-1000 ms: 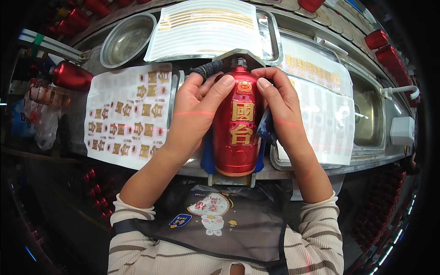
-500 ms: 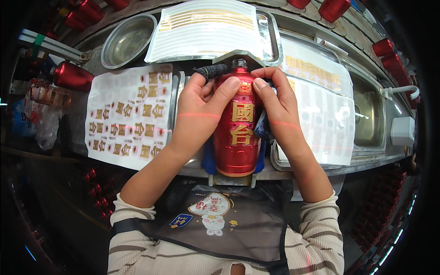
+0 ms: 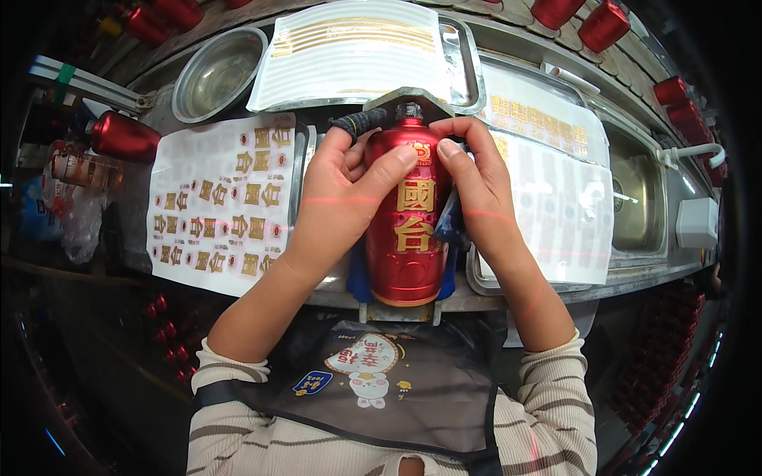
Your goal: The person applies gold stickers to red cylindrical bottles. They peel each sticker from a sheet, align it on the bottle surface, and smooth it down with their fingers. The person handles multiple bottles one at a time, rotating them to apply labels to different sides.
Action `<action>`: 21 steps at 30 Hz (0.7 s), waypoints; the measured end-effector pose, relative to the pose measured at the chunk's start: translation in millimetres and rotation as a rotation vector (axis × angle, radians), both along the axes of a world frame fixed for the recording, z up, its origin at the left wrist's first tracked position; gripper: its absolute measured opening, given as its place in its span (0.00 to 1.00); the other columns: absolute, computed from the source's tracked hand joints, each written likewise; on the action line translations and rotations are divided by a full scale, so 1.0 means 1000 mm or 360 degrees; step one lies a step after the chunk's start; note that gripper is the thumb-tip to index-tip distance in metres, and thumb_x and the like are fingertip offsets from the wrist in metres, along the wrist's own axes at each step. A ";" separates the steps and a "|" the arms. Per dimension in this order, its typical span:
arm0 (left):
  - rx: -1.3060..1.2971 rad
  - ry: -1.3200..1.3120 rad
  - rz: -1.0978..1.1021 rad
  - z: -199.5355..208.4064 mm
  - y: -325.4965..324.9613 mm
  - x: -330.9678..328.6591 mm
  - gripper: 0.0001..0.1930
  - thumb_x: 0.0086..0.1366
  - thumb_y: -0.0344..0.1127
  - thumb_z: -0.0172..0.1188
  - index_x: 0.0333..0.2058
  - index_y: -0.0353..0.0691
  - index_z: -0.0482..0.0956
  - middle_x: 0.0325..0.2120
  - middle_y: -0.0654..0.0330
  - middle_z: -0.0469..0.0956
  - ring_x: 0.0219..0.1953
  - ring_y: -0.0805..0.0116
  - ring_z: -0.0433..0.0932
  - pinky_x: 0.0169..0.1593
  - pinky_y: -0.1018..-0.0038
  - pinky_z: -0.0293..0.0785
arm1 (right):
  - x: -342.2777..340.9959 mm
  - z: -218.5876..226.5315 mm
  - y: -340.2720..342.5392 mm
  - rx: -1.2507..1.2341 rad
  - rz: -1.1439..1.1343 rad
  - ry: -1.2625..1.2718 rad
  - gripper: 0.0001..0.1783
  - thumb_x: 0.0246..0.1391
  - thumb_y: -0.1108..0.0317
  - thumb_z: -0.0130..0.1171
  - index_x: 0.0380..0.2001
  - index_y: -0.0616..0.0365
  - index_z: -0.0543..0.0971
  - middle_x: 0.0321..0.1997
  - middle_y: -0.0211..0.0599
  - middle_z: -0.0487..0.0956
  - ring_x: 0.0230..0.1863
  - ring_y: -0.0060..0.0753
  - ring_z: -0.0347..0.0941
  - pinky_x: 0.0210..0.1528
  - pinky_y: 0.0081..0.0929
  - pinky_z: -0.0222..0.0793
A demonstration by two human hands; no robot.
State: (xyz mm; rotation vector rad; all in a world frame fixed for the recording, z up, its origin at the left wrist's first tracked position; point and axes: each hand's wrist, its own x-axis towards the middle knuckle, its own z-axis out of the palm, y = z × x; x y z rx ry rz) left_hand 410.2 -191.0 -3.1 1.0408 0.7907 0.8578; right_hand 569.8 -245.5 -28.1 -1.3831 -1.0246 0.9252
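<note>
A shiny red bottle [image 3: 407, 278] with gold characters and a small round emblem [image 3: 418, 152] lies on a stand with blue padding [image 3: 359, 274], its dark neck pointing away from me. My left hand [image 3: 343, 178] grips its left shoulder, thumb on the emblem's left side. A dark knitted cover wraps that index finger. My right hand [image 3: 479, 178] holds the other shoulder, its thumb tip at the emblem's right edge and its index finger near the neck. A dark blue cloth [image 3: 451, 222] hangs by my right palm; whether my fingers hold it is hidden.
A sheet of gold character decals [image 3: 218, 202] lies at left, and a striped gold sheet [image 3: 357, 59] on a tray behind. More decal sheets [image 3: 556, 214] lie at right before a sink [image 3: 659, 198]. A metal bowl [image 3: 218, 75] and another red bottle [image 3: 123, 136] stand far left.
My left thumb has slid slightly at the emblem. Both hands keep their places on the bottle, and the whole view has shifted a little.
</note>
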 end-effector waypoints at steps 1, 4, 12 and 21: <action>-0.0048 -0.0047 0.0001 0.001 0.001 0.000 0.20 0.63 0.34 0.68 0.48 0.32 0.70 0.44 0.52 0.80 0.45 0.72 0.80 0.48 0.75 0.78 | -0.001 0.003 -0.001 -0.0061 0.0000 0.0033 0.19 0.59 0.60 0.61 0.47 0.62 0.74 0.48 0.43 0.74 0.41 0.29 0.76 0.41 0.24 0.73; -0.0019 0.0033 -0.0017 0.003 0.000 0.002 0.19 0.65 0.34 0.66 0.47 0.32 0.69 0.45 0.52 0.80 0.46 0.72 0.80 0.48 0.76 0.78 | -0.007 0.014 -0.002 -0.0167 -0.0011 0.0066 0.19 0.58 0.60 0.62 0.46 0.61 0.74 0.47 0.43 0.75 0.45 0.31 0.74 0.44 0.26 0.72; -0.0038 0.0015 -0.0014 0.004 0.003 0.006 0.23 0.61 0.37 0.70 0.46 0.30 0.69 0.44 0.50 0.80 0.44 0.71 0.81 0.46 0.76 0.79 | 0.003 0.007 -0.001 -0.0117 0.0073 0.0124 0.16 0.62 0.61 0.58 0.47 0.60 0.75 0.45 0.37 0.76 0.47 0.23 0.71 0.48 0.23 0.69; -0.0036 0.0221 -0.0039 0.001 -0.008 -0.006 0.24 0.59 0.36 0.72 0.43 0.31 0.65 0.48 0.46 0.78 0.51 0.69 0.78 0.51 0.73 0.77 | -0.008 0.000 -0.057 -0.0165 0.0028 0.0504 0.22 0.63 0.67 0.55 0.58 0.63 0.69 0.54 0.39 0.73 0.52 0.22 0.71 0.54 0.21 0.68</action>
